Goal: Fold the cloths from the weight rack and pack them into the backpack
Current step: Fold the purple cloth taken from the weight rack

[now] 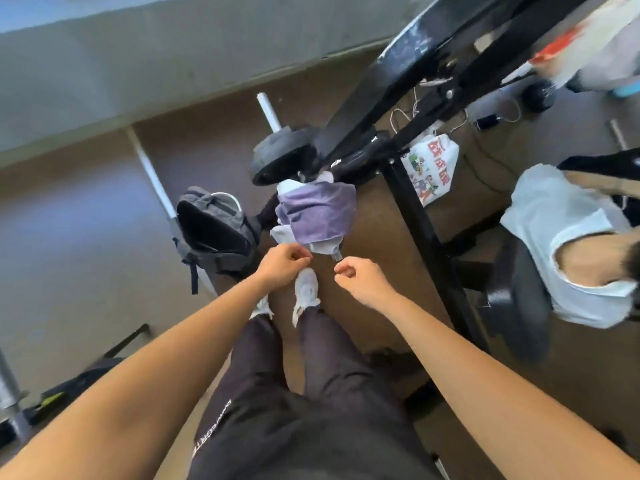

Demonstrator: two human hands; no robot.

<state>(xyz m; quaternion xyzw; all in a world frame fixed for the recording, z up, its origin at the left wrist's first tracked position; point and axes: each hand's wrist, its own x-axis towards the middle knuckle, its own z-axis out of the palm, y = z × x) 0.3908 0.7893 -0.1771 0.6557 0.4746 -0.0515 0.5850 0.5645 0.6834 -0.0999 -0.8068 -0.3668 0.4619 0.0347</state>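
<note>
At centre frame, I see my left hand (282, 265) curled just under the cloths (317, 213); I cannot tell if it grips. My right hand (362, 280) is curled, empty; the backpack (214, 226) gapes at left.

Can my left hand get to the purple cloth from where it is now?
Probably yes: the left hand is right by the purple cloth's lower edge, with only white cloth peeking out between them.
</note>
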